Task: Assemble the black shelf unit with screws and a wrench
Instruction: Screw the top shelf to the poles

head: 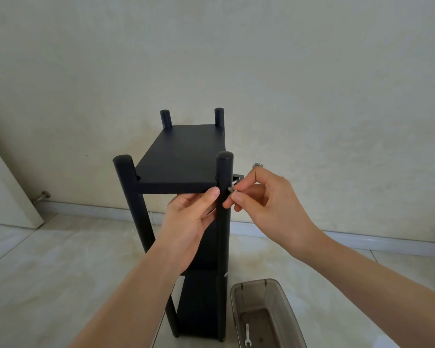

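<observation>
right hand (264,197) grip: screw (230,189) pinched | at front-right post (224,187)

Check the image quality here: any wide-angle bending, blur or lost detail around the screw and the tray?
Head view: soft, even daylight with no glare. Wide-angle bending shows in the baseboard and the shelf unit posts, which splay outward. The screw pinched by the right hand is small and slightly soft. The black panels lose surface detail. The wrench in the tray stays legible.
</observation>
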